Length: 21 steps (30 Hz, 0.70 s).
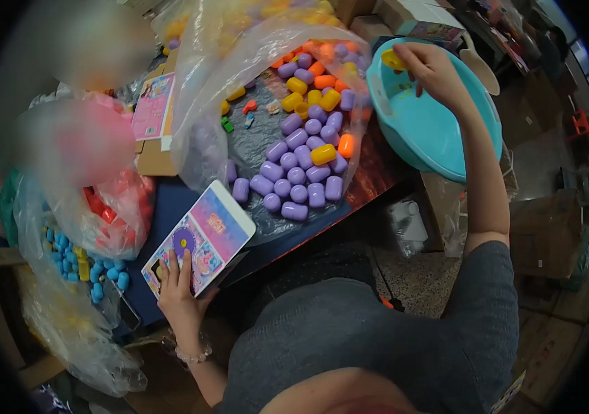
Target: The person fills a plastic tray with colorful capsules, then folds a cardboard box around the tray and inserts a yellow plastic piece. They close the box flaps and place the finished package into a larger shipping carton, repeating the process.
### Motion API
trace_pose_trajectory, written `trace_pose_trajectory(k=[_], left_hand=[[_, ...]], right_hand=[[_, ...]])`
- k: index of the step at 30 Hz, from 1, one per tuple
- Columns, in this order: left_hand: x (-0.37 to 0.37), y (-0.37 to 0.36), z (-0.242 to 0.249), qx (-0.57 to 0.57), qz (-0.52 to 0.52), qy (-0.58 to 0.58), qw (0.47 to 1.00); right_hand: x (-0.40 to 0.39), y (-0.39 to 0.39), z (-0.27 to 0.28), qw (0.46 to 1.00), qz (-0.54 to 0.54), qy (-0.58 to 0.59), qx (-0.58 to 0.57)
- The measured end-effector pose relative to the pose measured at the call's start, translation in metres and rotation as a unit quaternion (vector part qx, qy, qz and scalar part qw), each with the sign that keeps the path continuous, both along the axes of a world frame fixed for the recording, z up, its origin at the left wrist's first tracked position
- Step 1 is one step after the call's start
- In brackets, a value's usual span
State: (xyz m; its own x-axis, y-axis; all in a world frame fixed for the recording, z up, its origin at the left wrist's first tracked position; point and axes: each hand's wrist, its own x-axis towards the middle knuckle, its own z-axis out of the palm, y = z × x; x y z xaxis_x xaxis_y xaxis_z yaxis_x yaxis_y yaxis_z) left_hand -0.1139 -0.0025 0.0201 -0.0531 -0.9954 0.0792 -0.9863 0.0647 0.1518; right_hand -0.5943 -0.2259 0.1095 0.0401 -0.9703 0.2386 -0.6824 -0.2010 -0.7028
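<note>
My left hand (182, 293) grips a printed card (220, 231) at its lower edge, fingers spread over its face and thumb underneath. The card is pink, blue and white, with a purple disc and a yellow dot in its middle. My right hand (432, 72) is over a teal plastic basin (439, 141), pinching a small yellow piece (394, 60) at the basin's far left rim. A few small yellow bits (405, 88) lie in the basin. Between my hands, many purple capsules (298, 176) lie on clear plastic, with orange capsules (324, 81) and yellow capsules (323, 154) among them.
A large clear bag (201, 90) lies open around the capsules. Small red, green and blue toys (249, 107) lie beside them. To the left are bags with red pieces (125, 214) and blue pieces (66, 255). A pink printed card (153, 103) rests on cardboard.
</note>
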Motion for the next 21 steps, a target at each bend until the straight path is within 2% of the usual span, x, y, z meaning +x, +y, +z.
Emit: trace_pose_trajectory(k=[2, 4, 6, 7, 9, 11, 12, 15, 21], left_hand=[[-0.001, 0.0, 0.001, 0.004, -0.002, -0.005, 1.0], [0.0, -0.001, 0.002, 0.012, -0.004, -0.017, 1.0], [0.003, 0.0, 0.004, 0.019, -0.003, -0.005, 1.0], [0.005, -0.001, 0.003, 0.014, -0.003, 0.003, 1.0], [0.011, 0.0, 0.002, 0.017, -0.006, 0.008, 1.0], [0.015, -0.001, 0.001, -0.001, -0.017, 0.001, 1.0], [0.018, -0.001, 0.0, -0.002, -0.001, 0.003, 1.0], [0.024, -0.004, 0.002, 0.001, -0.035, 0.021, 0.999], [0.048, -0.023, 0.017, 0.042, -0.077, 0.035, 0.996]], right_hand=[[0.06, 0.036, 0.029, 0.976, 0.149, -0.121, 0.101], [0.146, 0.052, -0.008, 0.954, 0.243, -0.161, -0.072], [0.217, 0.068, -0.018, 0.908, 0.394, -0.138, 0.02], [0.252, 0.071, -0.031, 0.901, 0.419, -0.105, 0.04], [0.295, 0.074, -0.07, 0.883, 0.461, -0.068, 0.057], [0.325, 0.068, -0.1, 0.895, 0.411, 0.169, -0.042], [0.327, 0.069, -0.102, 0.892, 0.382, 0.187, -0.151], [0.325, 0.071, -0.108, 0.881, 0.411, 0.124, -0.2], [0.315, 0.059, -0.085, 0.853, 0.513, 0.082, -0.049]])
